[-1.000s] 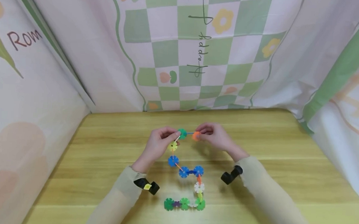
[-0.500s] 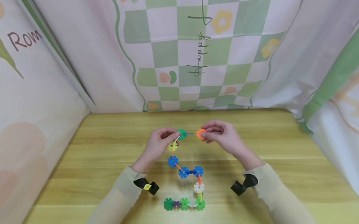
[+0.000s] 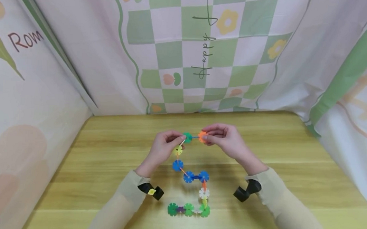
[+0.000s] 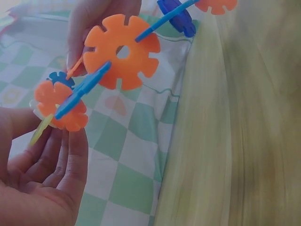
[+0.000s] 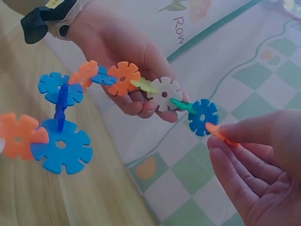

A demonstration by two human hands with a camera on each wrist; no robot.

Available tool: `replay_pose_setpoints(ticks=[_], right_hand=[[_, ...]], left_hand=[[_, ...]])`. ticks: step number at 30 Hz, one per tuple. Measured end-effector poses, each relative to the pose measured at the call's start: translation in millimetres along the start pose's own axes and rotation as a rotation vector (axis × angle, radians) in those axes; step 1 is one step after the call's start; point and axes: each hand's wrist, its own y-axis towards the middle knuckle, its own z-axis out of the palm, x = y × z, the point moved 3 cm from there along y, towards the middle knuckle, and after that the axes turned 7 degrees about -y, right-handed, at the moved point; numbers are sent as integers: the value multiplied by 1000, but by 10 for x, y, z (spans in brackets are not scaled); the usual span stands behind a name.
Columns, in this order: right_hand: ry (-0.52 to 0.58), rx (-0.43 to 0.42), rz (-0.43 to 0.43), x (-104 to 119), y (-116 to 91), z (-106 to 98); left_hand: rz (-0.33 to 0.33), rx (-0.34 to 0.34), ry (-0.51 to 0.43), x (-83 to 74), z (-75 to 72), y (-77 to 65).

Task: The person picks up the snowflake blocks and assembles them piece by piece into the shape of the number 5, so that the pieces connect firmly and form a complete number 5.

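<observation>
A chain of notched plastic snowflake discs in mixed colours hangs down from my left hand (image 3: 162, 146). In the right wrist view, that hand pinches the chain at a white disc (image 5: 164, 94). Beyond its fingertips stand a green disc (image 3: 187, 138) and, on the green one's right, a blue disc (image 5: 203, 117). My right hand (image 3: 227, 140) pinches an orange disc (image 3: 202, 136) between thumb and fingers. The orange disc's edge meets the blue disc; how deep their slots engage I cannot tell. Further down, a blue disc (image 3: 177, 165) and a pale disc (image 3: 204, 193) belong to the chain.
A wood-grain table (image 3: 113, 138) lies under both hands. At the back hangs a checked green-and-white curtain (image 3: 191, 87), with more printed cloth on both sides. The chain's lower end has a green disc (image 3: 172, 209) at the near side, between the forearms.
Half a second ago the right hand had drawn the orange disc away rightward from the blue one. It has since come back left against it. The left hand has shifted only slightly.
</observation>
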Motion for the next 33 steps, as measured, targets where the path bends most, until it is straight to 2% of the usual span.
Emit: replay_pose_setpoints(ticks=[7,13,21,25,29,33], right_hand=[[18,-32,-1,-15,5,22],[38,-41,-15,-11,8,43],[6,-15,-15,-66,30,23],[-33,-47,-44,-95,-29,-33],[-63,-80,-68,-127,-139,-59],[-102,-23,-89,-148,-286,24]], left_hand=[[15,-5,26,-40,59,-6],[-7,-10,30,-38,70,-2],[-45,-25,-29,-28,38,48],[-57,-47,-34,-25,3,96],[-38,-61,-17,-27,-44,174],[-73,-73,-3,9,-94,252]])
